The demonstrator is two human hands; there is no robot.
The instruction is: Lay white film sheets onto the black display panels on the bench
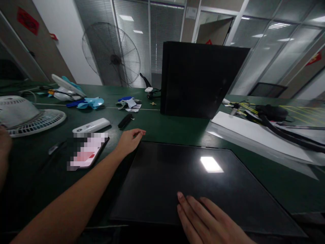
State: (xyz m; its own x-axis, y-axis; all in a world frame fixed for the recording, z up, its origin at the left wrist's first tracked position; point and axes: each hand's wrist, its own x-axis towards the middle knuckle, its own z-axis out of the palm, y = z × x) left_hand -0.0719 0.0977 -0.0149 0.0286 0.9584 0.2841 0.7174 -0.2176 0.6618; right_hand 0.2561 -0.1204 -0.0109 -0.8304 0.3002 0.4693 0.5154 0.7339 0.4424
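1. The left hand [128,141] is held with fingers curled and thumb drawn close to the forefinger, just at the far left corner of the panel; whether anything is pinched cannot be told.
2. The right hand [207,218] is spread flat, its fingers stretched out and lined up side by side; nothing is gripped, and the panel's near part is covered by it.
3. The glossy black rectangular screen panel [165,179] is laid face up on the dark green tabletop [188,130], with a white light reflected in it.
4. To the left of the panel, a pink-edged phone [95,154], partly blurred out, is set beside a long rounded white plastic device [91,126].
5. Near the left hand, a small black oblong object [125,121] is seen.
6. Beyond the panel, a large black boxy object [200,79] is stood upright.
7. At right, white flat sheets [254,134] are laid out.
8. Another person's hand [3,152] is partly shown at the left edge, near a round white slatted fan part [54,119].
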